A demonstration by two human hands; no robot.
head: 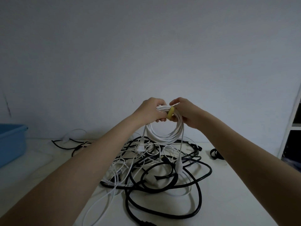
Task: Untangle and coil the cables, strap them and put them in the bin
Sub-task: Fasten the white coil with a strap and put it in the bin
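While my left hand [150, 111] grips the top of the white cable coil [164, 132] held up over the table [228, 201], my right hand [185, 113] is pinching the yellow strap [171, 113] wrapped around it at 12 o'clock on the loop, so I'd say that's one coil nearly strapped. Nothing from this bundle is in the blue bin [11, 142] over at 9 o'clock yet, and the tangled pile [154, 168] below is a mess of black and white cables I can't count, plus one black strap [215, 154] at 3 o'clock.
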